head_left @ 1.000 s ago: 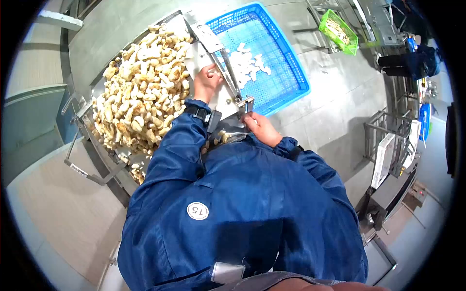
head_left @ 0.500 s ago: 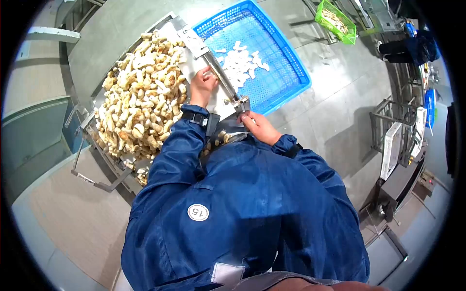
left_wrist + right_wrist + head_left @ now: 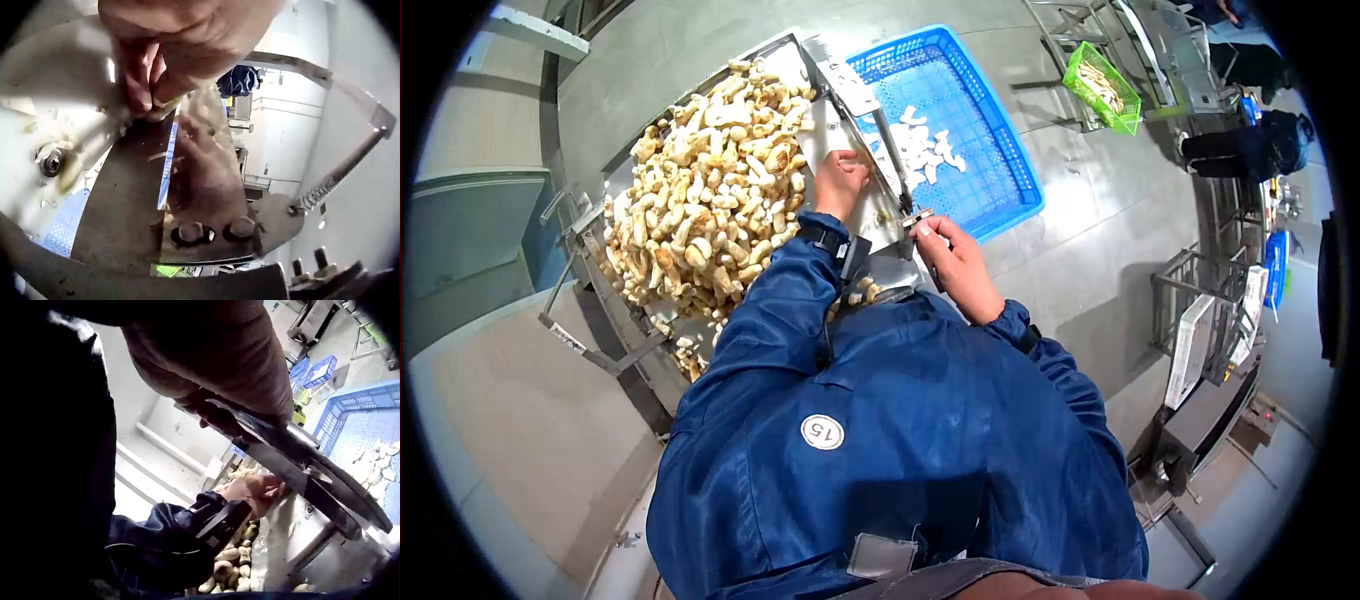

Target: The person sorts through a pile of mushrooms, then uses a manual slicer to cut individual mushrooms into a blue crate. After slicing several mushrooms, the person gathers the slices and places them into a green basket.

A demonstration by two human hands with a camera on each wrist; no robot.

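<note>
My left hand (image 3: 840, 186) is over the white board (image 3: 820, 142), beside the blade of a hinged cutter. In the left wrist view its fingers are curled, pinching a small yellowish mushroom piece (image 3: 166, 110) right at the blade (image 3: 128, 187); most of the piece is hidden by the fingers. My right hand (image 3: 962, 268) grips the dark handle (image 3: 275, 434) at the near end of the cutter. Left of the board lies a big heap of cream and brown mushrooms (image 3: 710, 190). White cut pieces (image 3: 927, 150) lie in the blue crate (image 3: 1022, 180) beyond the blade.
A metal frame (image 3: 605, 350) juts out at the table's left side. On the right, a green crate (image 3: 1105, 90) with pale pieces sits on a stand. Further right are racks (image 3: 1185, 290) and a person in dark clothes (image 3: 1250, 150). Loose mushrooms (image 3: 870, 292) lie close to my body.
My right hand has risen with the cutter's handle, and more of the handle shows below it. My left hand stays by the blade. The whole head view has shifted slightly.
</note>
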